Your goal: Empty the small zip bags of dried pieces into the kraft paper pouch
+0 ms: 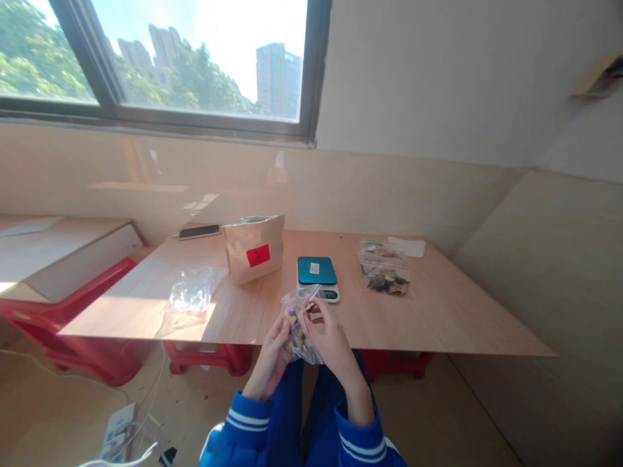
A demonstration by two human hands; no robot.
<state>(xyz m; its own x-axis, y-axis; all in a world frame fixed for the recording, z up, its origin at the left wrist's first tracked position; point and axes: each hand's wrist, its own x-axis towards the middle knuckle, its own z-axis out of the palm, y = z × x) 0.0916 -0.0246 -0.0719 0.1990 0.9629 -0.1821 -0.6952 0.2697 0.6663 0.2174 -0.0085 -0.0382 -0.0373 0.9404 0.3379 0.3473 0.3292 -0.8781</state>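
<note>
Near the table's front edge, my left hand (276,347) is closed on the side of a clear zip-lock bag (307,353) with a red seal line. Dried brown and dark pieces (294,332) fill the bag. At its mouth, my right hand (331,332) has thumb and fingers curled around a few dried brown slices (312,307). Just beyond the bag stands a white kitchen scale (332,295) with a teal platform (316,270); its display is partly hidden and too small to read.
An open kraft pouch (256,253) with a red label stands left of the scale. Filled clear bags (387,272) and white paper (407,247) lie right. Crumpled clear plastic bags (191,292) and a phone (199,231) lie left. Red stools (209,358) sit under the table; a power strip (118,431) is on the floor.
</note>
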